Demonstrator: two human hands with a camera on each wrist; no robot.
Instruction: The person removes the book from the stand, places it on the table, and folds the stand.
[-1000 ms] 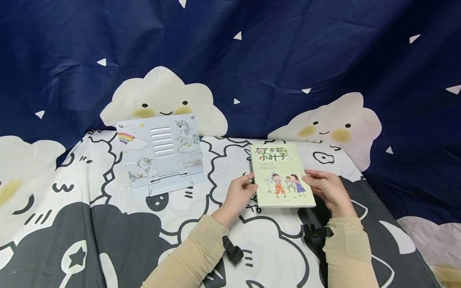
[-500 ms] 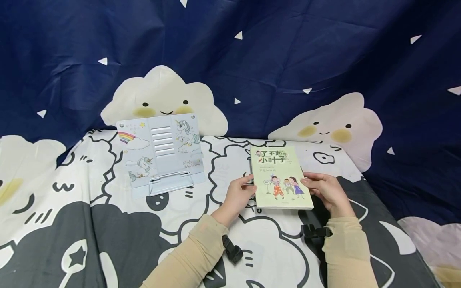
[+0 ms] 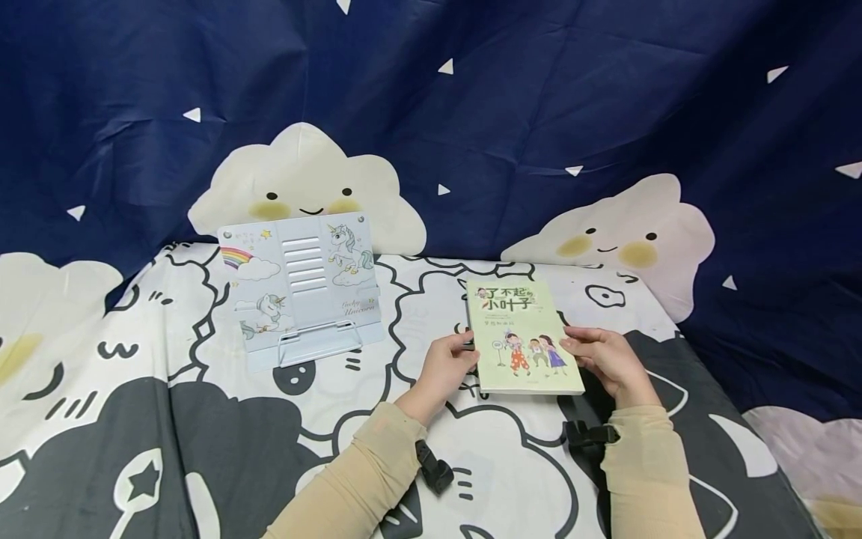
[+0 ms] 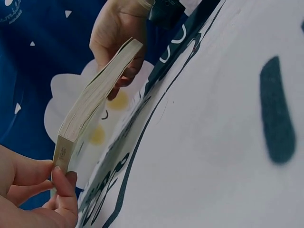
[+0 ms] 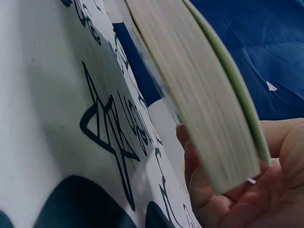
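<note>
A pale green paperback book (image 3: 525,337), its cover showing cartoon children, is held face up between both hands. My left hand (image 3: 441,374) pinches its left edge at the spine; in the left wrist view the thumb and fingers of that hand (image 4: 40,190) grip the spine's near end. On the opposite edge, my right hand (image 3: 614,367) holds the book with the thumb on top and fingers below. The right wrist view shows the page block (image 5: 199,99) raised off the cloth, with the right hand (image 5: 242,194) around its corner.
A light blue book stand (image 3: 310,299) with unicorn drawings and a wire ledge stands to the left on the patterned cloth (image 3: 498,464). Behind, a dark blue curtain (image 3: 471,112) with clouds hangs along the table's back edge.
Both hands hold the book throughout. It has shifted slightly toward the person and a little left, and the right hand has moved a little with it. The book stand has stayed put.
</note>
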